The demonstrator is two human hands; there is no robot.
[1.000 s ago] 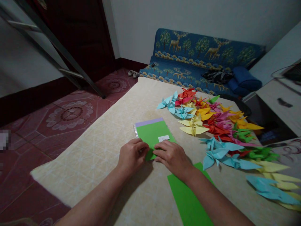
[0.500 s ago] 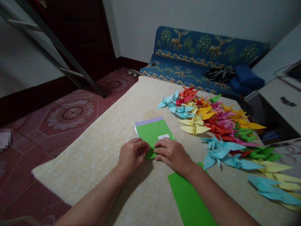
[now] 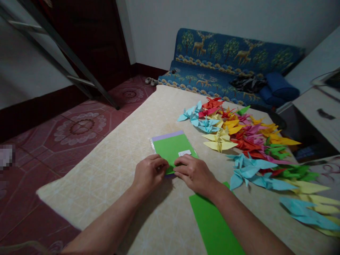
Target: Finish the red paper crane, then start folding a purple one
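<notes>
A pack of coloured paper [image 3: 172, 144] lies flat on the table, its top sheet green with a purple strip showing along the far edge. Clear plastic glints at its sides, and a small white label sits near its right edge. My left hand [image 3: 151, 170] is closed, thumb and finger pinching at the pack's near edge. Beside it, my right hand [image 3: 195, 174] has its fingers bent onto the same edge, right of the middle. The fingertips partly hide what they grip. Under my right forearm lies a separate green sheet [image 3: 212, 226].
Many folded paper cranes [image 3: 249, 138] in several colours cover the table's right side. The cream cloth-covered table [image 3: 106, 173] has its edge to the left. Beyond stand a blue patterned sofa [image 3: 209, 76] and a leaning metal ladder [image 3: 66, 60].
At the pack's near edge, a purple strip now shows below the green where green reached before. Both hands stay almost in place.
</notes>
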